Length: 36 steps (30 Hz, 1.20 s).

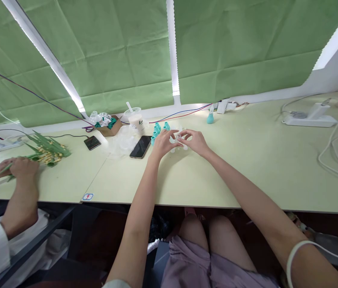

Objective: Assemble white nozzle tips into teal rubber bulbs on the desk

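Observation:
Above the table, my left hand (165, 145) and my right hand (196, 141) meet with fingertips bent inward. A small translucent piece (179, 137) shows between them, pinched by the right fingers; the left thumb and finger close around its other side. Its exact kind is too small to make out. Several small whitish pieces (185, 147) lie beneath the fingers, partly hidden. Just behind my left hand stand several teal, tube-like pieces (157, 129), some of them covered by the hand.
Left of my hands are a black phone (140, 147), crumpled clear plastic (119, 143), a drink cup (137, 121) and a cardboard box (109, 127). A teal-based bottle (210, 117) stands behind. A power strip (309, 120) is right. At left, another person's hands (25, 166) hold green stems.

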Motion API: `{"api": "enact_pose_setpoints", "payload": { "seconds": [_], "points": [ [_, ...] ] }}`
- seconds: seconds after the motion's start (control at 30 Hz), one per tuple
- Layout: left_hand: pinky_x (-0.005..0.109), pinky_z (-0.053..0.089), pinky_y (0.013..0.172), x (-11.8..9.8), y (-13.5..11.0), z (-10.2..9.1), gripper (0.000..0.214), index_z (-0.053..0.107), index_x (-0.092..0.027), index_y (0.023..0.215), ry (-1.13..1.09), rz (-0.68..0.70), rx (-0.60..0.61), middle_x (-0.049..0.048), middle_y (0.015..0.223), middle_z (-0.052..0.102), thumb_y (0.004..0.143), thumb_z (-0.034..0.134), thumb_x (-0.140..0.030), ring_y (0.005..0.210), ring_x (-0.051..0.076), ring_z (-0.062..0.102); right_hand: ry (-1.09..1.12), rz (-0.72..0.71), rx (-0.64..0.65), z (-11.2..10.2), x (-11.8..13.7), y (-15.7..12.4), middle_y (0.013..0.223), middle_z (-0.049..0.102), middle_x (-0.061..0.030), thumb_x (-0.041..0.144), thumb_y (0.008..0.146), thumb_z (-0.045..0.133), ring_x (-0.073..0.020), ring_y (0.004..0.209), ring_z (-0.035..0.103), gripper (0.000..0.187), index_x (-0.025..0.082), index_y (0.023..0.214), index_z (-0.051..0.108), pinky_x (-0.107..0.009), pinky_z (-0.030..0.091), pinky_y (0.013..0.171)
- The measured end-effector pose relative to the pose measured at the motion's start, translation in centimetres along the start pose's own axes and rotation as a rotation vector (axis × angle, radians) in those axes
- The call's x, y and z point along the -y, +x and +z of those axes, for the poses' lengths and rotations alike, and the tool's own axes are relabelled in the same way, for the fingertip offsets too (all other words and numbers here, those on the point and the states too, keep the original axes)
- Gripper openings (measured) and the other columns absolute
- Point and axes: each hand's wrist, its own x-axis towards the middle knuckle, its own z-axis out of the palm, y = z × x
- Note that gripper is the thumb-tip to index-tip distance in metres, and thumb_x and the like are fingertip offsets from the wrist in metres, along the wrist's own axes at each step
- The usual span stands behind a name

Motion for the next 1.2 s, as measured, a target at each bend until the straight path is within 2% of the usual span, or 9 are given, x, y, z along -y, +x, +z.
{"api": "enact_pose_setpoints", "payload": {
  "seconds": [0.17,0.27,0.37,0.5,0.7,0.8,0.9,1.03,1.2],
  "points": [
    [0.028,0.042,0.078,3.0,-0.5,-0.7,0.035,0.059,-0.022,0.11,-0.066,-0.191,-0.159,0.0041,0.091,0.066,0.086,0.048,-0.045,0.087,0.018,0.054,-0.219,-0.057,0.109,0.3,-0.5,-0.2,0.084,0.07,0.0023,0.039,0.073,0.065,-0.015,0.07,0.059,0.017,0.025,0.081,0.068,-0.03,0.04,0.07],
    [0.03,0.04,0.08,5.2,-0.9,-0.6,0.04,0.062,-0.02,0.099,-0.06,-0.358,-0.362,0.0054,0.085,0.067,0.092,0.031,-0.044,0.086,0.019,0.056,-0.346,-0.143,0.171,1.0,-0.3,-0.6,0.094,0.069,0.0006,0.039,0.073,0.066,-0.0198,0.089,0.056,0.015,0.026,0.082,0.069,-0.034,0.035,0.078],
    [0.032,0.039,0.083,6.8,-1.3,-0.1,0.046,0.064,-0.019,0.09,-0.049,-0.478,-0.499,0.0056,0.08,0.068,0.093,0.025,-0.043,0.086,0.02,0.057,-0.411,-0.203,0.22,1.8,-0.1,-1.3,0.106,0.064,-0.0008,0.04,0.073,0.067,-0.0226,0.103,0.049,0.016,0.028,0.083,0.069,-0.037,0.031,0.083],
    [0.033,0.039,0.084,7.8,-1.5,0.5,0.046,0.064,-0.02,0.084,-0.047,-0.567,-0.533,0.0056,0.078,0.068,0.093,0.025,-0.042,0.086,0.021,0.059,-0.46,-0.22,0.248,2.5,-0.2,-1.8,0.112,0.06,-0.0021,0.04,0.073,0.067,-0.0232,0.106,0.046,0.016,0.027,0.083,0.069,-0.038,0.027,0.085],
    [0.033,0.04,0.081,8.0,-1.4,0.7,0.048,0.065,-0.02,0.083,-0.002,-0.584,-0.506,0.006,0.08,0.069,0.092,0.024,-0.044,0.084,0.021,0.06,-0.458,-0.228,0.235,2.8,-0.5,-2.0,0.113,0.059,-0.0025,0.04,0.071,0.068,-0.0238,0.108,0.046,0.029,0.026,0.095,0.061,-0.038,0.027,0.086],
    [0.033,0.039,0.081,7.8,-1.4,0.6,0.046,0.064,-0.02,0.083,-0.008,-0.575,-0.51,0.0069,0.079,0.068,0.092,0.025,-0.042,0.084,0.022,0.06,-0.428,-0.202,0.146,2.4,-0.5,-1.5,0.111,0.06,-0.0043,0.044,0.073,0.064,-0.0241,0.105,0.047,0.036,0.025,0.102,0.055,-0.037,0.029,0.084],
    [0.034,0.039,0.08,7.4,-1.4,0.5,0.046,0.064,-0.018,0.083,-0.016,-0.566,-0.506,0.0085,0.079,0.068,0.091,0.025,-0.041,0.084,0.022,0.058,-0.414,-0.116,-0.102,1.2,-1.7,0.2,0.11,0.059,-0.0072,0.039,0.08,0.055,-0.0246,0.102,0.048,0.03,0.023,0.105,0.052,-0.038,0.032,0.084],
    [0.036,0.038,0.082,6.8,-1.4,0.3,0.044,0.065,-0.018,0.08,0.075,-0.555,-0.55,0.0097,0.082,0.067,0.091,0.027,-0.038,0.087,0.024,0.056,-0.443,0.143,-0.422,-2.4,-5.6,4.8,0.118,0.053,-0.0117,0.028,0.082,0.046,-0.0282,0.108,0.044,0.033,0.021,0.114,0.049,-0.04,0.036,0.082],
    [0.039,0.037,0.083,6.8,-1.5,-0.4,0.043,0.065,-0.02,0.084,0.129,-0.575,-0.685,0.0099,0.092,0.065,0.092,0.027,-0.037,0.093,0.026,0.052,-0.571,0.301,-0.439,-7.2,-10.4,10.4,0.134,0.042,-0.0167,0.025,0.077,0.055,-0.0324,0.117,0.039,0.056,0.02,0.13,0.039,-0.042,0.036,0.084]
  ]
}}
